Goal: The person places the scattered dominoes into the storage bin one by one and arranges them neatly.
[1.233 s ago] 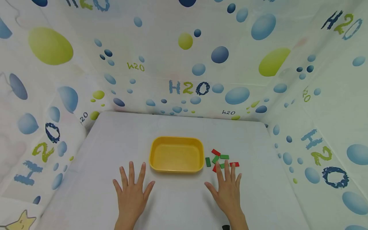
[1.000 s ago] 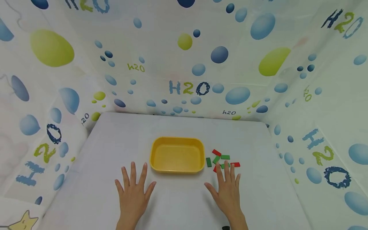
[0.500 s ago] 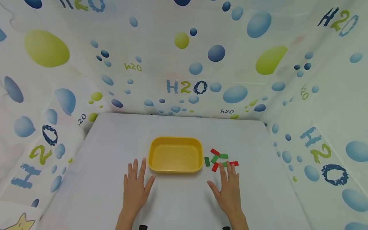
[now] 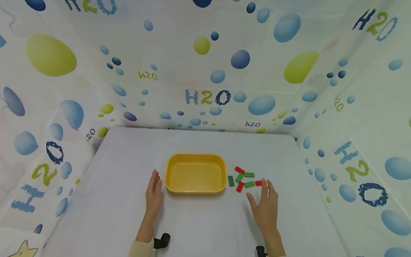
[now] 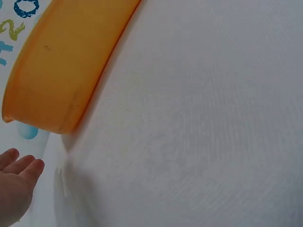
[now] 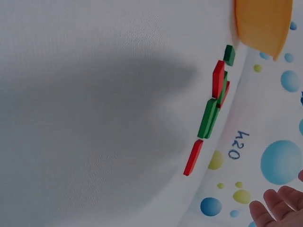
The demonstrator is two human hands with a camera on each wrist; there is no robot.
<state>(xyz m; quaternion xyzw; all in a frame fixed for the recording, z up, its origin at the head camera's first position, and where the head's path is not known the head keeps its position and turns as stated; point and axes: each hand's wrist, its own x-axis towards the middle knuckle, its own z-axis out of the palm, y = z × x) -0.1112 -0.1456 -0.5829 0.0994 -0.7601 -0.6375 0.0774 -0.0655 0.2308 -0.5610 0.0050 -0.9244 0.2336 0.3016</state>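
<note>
In the head view a yellow rectangular tray [image 4: 196,190] stands mid-table with nothing in it. My left hand [image 4: 153,194] is turned on edge just left of the tray, fingers straight and holding nothing. Right of the tray lie several small flat blocks, green ones such as the green block [image 4: 249,184] and red ones such as the red block [image 4: 239,187]. My right hand [image 4: 267,207] hovers by the near right side of these blocks, fingers loosely bent, thumb apart, nothing held. Its fingertips overlap the rightmost red block [image 4: 258,183] in this view.
A white cloth covers the table [image 4: 199,228]. Behind and at both sides rises a white curtain [image 4: 173,78] printed with blue and green drops. A black wrist mount [image 4: 162,241] shows beside the left sleeve [image 4: 142,248].
My left hand has turned from palm down, fingers spread, to on edge, and come nearer the tray. The right hand has shifted right, uncovering more blocks. Tray and blocks stay put.
</note>
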